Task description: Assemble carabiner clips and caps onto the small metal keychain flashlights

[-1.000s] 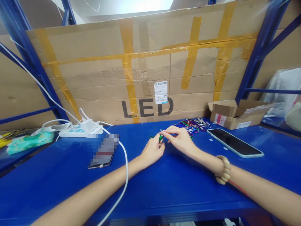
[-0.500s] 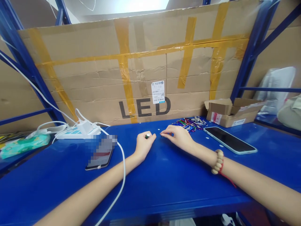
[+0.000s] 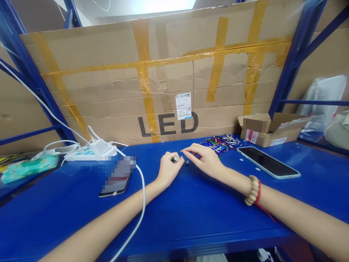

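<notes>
- Green shows in the left hand: its fingers are closed around a small tube, whose pale round end points out near the thumb. So the tube is above the middle of the desk, nearer to the back edge than to the front edge.
- The right hand is just beside the left one. Its thumb and forefinger are stretched forward, with their tips near each other; whether they pinch something small, I cannot tell.
- A small dark piece lies on the desk, just under the right fingers. Its exact shape is too small to tell.
- Behind the right hand, close to the back edge, lies a pile of small shiny pieces, coloured blue, red, green and silver.
- At the back right corner is an open box. In front of it, toward the right edge, a phone lies with a dark screen.
- On the left half lies another phone, partly blurred by squares. Near the back left corner is a power strip.
- A white cable runs to the front edge, crossing over the left forearm.
</notes>
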`<state>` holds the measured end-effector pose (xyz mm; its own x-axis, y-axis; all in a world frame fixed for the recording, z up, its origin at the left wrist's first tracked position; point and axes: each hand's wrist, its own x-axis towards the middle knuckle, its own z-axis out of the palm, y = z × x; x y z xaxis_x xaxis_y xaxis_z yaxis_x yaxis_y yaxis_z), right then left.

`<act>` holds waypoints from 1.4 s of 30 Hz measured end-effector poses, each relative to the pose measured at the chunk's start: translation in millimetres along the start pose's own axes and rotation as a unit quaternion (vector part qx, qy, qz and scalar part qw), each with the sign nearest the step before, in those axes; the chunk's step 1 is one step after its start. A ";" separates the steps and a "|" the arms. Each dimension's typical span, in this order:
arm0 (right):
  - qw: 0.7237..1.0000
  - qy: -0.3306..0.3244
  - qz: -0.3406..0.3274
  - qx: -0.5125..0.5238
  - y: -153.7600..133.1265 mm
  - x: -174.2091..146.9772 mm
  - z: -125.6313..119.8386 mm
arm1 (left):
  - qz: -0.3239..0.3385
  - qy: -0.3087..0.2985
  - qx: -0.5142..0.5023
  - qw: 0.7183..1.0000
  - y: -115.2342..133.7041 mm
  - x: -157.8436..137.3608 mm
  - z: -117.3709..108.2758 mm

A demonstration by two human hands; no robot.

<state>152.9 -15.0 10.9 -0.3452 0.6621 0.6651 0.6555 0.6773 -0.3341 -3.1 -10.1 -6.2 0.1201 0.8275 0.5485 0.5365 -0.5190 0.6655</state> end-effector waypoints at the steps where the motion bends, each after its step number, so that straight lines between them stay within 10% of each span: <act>1: 1.000 -0.001 -0.004 0.000 -2.2 -0.1 -0.5 | 0.006 -0.013 0.050 0.999 -0.9 -0.7 -0.1; 10: 0.997 -0.030 0.017 -0.063 -1.6 0.7 -1.9 | 0.220 -0.139 0.430 0.865 1.5 2.0 -11.8; 20: 0.986 -0.135 0.041 -0.092 3.7 1.1 -5.2 | 0.133 -0.034 0.072 0.988 -24.8 13.2 -14.6; 36: 0.977 -0.202 0.060 -0.029 3.9 -1.4 0.0 | 0.104 -0.015 -0.060 0.993 -9.9 9.3 -9.6; 42: 0.996 -0.043 0.027 -0.073 1.8 1.0 -5.8 | 0.075 -0.039 -0.018 0.996 -1.3 6.5 -9.4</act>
<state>157.6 -15.0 14.8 -0.3583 0.7263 0.5866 0.7638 0.5894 -0.2631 -10.9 -6.2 1.3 0.2613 0.7539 0.6028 0.4774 -0.6437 0.5981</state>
